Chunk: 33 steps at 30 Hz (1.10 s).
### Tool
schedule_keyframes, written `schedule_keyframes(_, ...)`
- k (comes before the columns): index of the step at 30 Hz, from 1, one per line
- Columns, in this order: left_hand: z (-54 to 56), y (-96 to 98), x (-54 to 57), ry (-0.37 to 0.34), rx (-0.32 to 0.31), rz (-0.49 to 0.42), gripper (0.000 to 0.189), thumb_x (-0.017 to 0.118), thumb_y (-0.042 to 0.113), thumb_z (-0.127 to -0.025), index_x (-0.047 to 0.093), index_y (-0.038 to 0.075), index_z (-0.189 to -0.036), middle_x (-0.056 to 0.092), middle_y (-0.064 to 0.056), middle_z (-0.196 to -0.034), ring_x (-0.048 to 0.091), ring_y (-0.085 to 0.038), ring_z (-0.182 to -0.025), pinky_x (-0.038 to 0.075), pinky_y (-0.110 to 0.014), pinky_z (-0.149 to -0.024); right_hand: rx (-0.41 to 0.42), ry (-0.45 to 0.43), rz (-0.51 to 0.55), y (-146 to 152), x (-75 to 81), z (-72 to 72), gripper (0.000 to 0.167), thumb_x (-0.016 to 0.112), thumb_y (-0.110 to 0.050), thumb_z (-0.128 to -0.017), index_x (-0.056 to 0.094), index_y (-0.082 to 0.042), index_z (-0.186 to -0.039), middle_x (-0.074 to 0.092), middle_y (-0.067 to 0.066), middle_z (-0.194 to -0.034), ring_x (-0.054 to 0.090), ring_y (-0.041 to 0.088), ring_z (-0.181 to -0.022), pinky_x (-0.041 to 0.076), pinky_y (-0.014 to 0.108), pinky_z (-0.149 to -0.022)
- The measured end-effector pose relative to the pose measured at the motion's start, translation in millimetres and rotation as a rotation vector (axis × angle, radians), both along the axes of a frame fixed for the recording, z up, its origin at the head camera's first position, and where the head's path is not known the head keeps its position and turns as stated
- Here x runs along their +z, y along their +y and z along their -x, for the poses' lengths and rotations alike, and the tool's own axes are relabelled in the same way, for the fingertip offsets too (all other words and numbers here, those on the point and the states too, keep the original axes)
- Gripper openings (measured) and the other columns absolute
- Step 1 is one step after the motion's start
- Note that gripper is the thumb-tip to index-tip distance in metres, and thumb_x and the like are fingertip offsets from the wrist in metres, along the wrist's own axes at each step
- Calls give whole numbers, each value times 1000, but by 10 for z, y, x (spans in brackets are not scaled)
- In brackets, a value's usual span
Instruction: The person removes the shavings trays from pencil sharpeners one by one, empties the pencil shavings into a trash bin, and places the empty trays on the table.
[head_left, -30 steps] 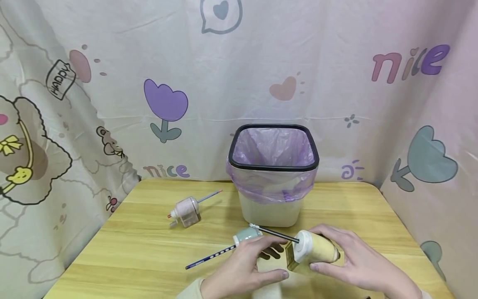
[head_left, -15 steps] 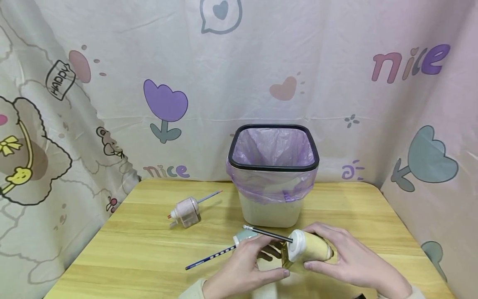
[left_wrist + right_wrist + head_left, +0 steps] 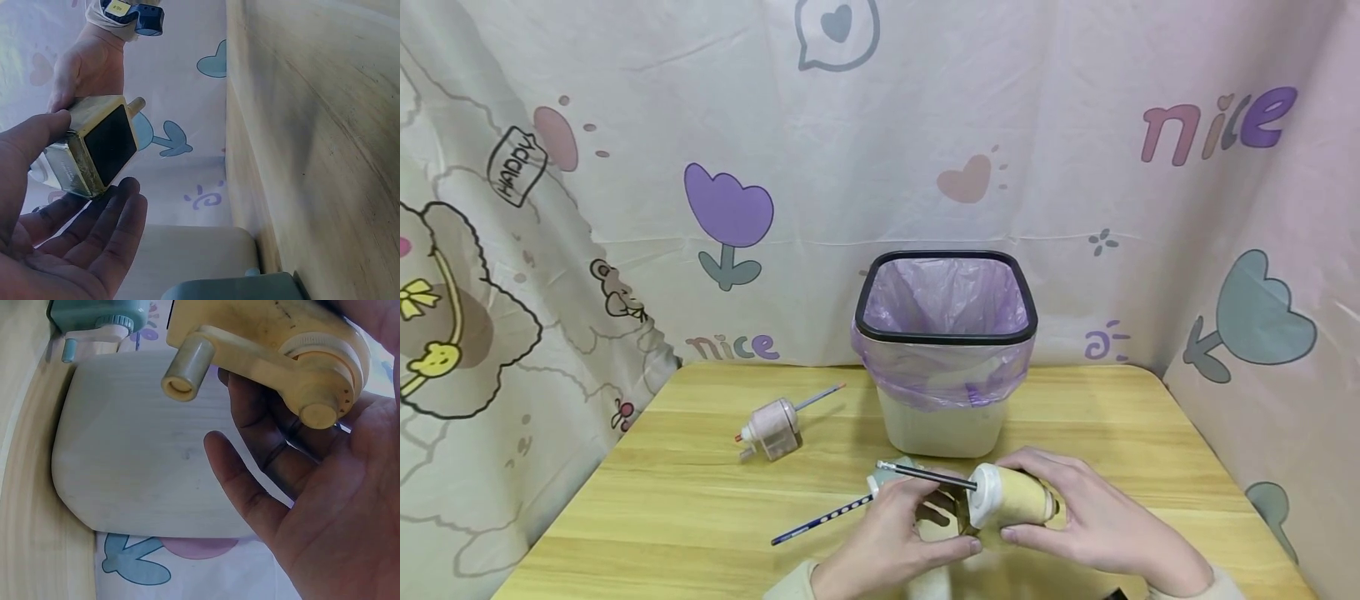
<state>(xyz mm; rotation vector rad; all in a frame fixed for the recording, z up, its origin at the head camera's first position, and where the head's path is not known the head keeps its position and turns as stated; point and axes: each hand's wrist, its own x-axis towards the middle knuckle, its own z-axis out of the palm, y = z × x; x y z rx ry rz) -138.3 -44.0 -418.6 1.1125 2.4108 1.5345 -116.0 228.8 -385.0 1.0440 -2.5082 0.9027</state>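
Note:
My right hand (image 3: 1097, 517) grips a yellow crank pencil sharpener (image 3: 1018, 497), tilted above the table. A black pencil (image 3: 928, 477) sticks out of its white front, pointing left. Its drawer end lies between the thumb and straight, spread fingers of my left hand (image 3: 887, 533). In the left wrist view the thumb overlaps the sharpener's edge and the fingertips are at its lower corner; firm contact cannot be made out. The dark base (image 3: 112, 144) faces that camera. In the right wrist view the crank (image 3: 250, 356) shows. Behind my left hand, a teal sharpener (image 3: 886, 479) is partly hidden.
A blue dotted pencil (image 3: 823, 518) extends from the teal sharpener. Left on the wooden table (image 3: 700, 500) lies a pink sharpener (image 3: 775, 425) with a pencil through it. A white bin (image 3: 943, 429) with a purple liner stands at the back, before a printed curtain (image 3: 850, 183).
The yellow sharpener and its black pencil have moved left in my right hand, bringing the drawer end between my left thumb and fingers. My left hand has hardly moved.

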Motion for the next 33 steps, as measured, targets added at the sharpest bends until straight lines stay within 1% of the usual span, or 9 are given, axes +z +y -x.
schedule_keyframes(5,0,6,-10,-63,-3,-62,36,88,24,-91,74,12,-122,79,-5,-113,70,3,-98,64,-19,-87,-5,-7,9,-23,-7,4,52,87,-36,-91,62,-35,-136,68,-25,-114,62,-7,-92,57,20,-77)
schedule_keyframes(7,-1,6,-20,-69,1,-83,36,88,22,-90,74,11,-122,78,-6,-112,71,2,-97,65,-20,-87,-16,-27,23,-29,-11,3,52,88,-37,-91,62,-35,-136,69,-24,-114,63,-6,-92,58,21,-78)
schedule_keyframes(10,4,10,-43,-31,13,-115,37,88,21,-90,72,12,-123,77,-7,-113,72,1,-97,66,-22,-85,-41,-65,45,-36,-6,0,54,88,-37,-90,62,-35,-137,70,-23,-114,65,-5,-94,59,23,-81)
schedule_keyframes(14,23,20,-75,6,17,-190,39,87,15,-91,70,13,-126,74,-8,-115,73,-3,-98,67,-26,-86,-110,-84,69,-53,19,-8,55,89,-36,-89,63,-35,-138,72,-23,-117,67,-1,-103,60,28,-87)
schedule_keyframes(17,35,24,-78,1,14,-249,40,86,12,-90,70,13,-127,74,-9,-116,75,-6,-99,68,-30,-87,-148,-89,88,-65,31,-3,56,89,-35,-89,63,-34,-139,72,-22,-121,68,1,-107,62,30,-91)
schedule_keyframes(20,42,25,-69,3,12,-294,40,86,8,-90,70,13,-127,75,-11,-116,76,-9,-101,69,-34,-88,-148,-130,121,-64,29,11,58,88,-32,-90,61,-30,-142,72,-20,-126,69,1,-110,61,27,-93)
schedule_keyframes(24,48,27,-55,-36,25,-326,40,86,8,-90,71,13,-127,75,-12,-118,76,-11,-104,68,-34,-92,-109,-202,190,-58,9,30,59,87,-25,-92,59,-27,-143,72,-15,-127,70,3,-110,59,23,-94)
schedule_keyframes(27,54,27,-53,-67,35,-346,40,86,8,-90,70,12,-127,75,-13,-121,76,-12,-108,67,-34,-96,-96,-218,224,-63,-13,39,57,86,-21,-92,60,-29,-142,73,-14,-123,70,4,-107,59,22,-93)
schedule_keyframes(33,68,26,-60,-73,21,-384,40,84,7,-92,68,4,-129,74,-20,-124,76,-14,-109,66,-34,-97,-126,-228,260,-95,-38,41,53,87,-21,-90,64,-30,-138,75,-14,-120,70,4,-109,59,24,-94)
